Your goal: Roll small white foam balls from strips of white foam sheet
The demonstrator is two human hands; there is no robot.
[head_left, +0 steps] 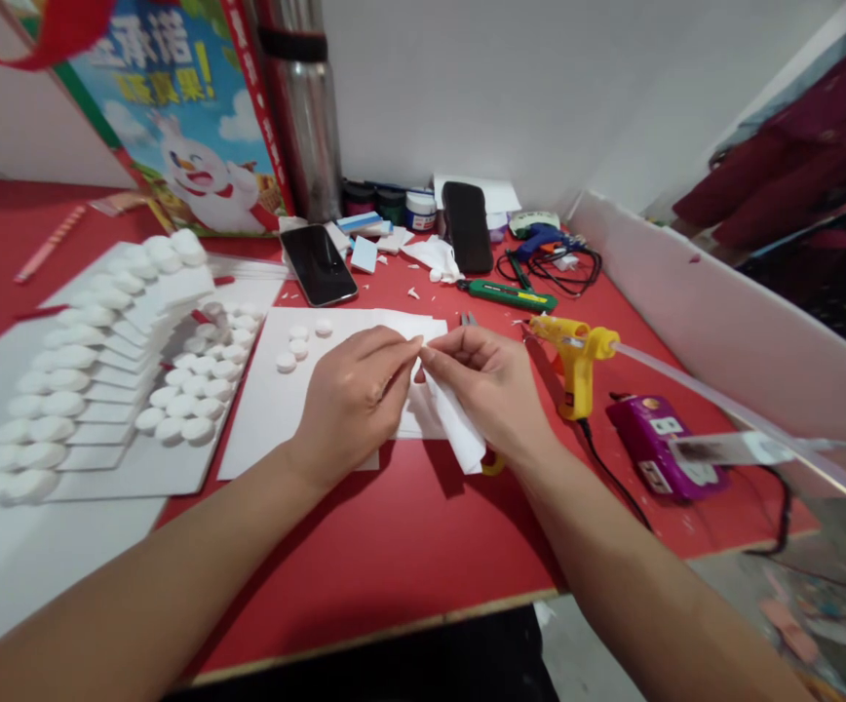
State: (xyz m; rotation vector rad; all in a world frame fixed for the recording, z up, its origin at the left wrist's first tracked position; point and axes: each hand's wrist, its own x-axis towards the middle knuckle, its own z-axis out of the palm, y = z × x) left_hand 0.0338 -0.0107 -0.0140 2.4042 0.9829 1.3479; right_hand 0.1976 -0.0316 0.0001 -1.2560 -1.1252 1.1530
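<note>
My left hand (pixel 354 395) and my right hand (pixel 488 385) meet over the middle of the red table, fingertips pinched together. A folded white tissue or thin paper (pixel 459 434) hangs from my right hand's grip. Whatever my left fingertips pinch is too small or hidden. Under my hands lie white sheets (pixel 262 414), with several round white discs (pixel 298 346) on the left one. Further left, more white discs (pixel 189 390) sit on a white board (pixel 174 473), beside a fanned row of white cards (pixel 112 409) with discs at their ends.
A yellow glue gun (pixel 578 375) stands at right with its clear stick, near a purple power box (pixel 661 444). Behind are a green cutter (pixel 507 294), two phones (pixel 319 265), paint jars (pixel 421 210), a steel flask (pixel 310 127) and a printed bag (pixel 204 146). A white partition (pixel 722 292) edges the right.
</note>
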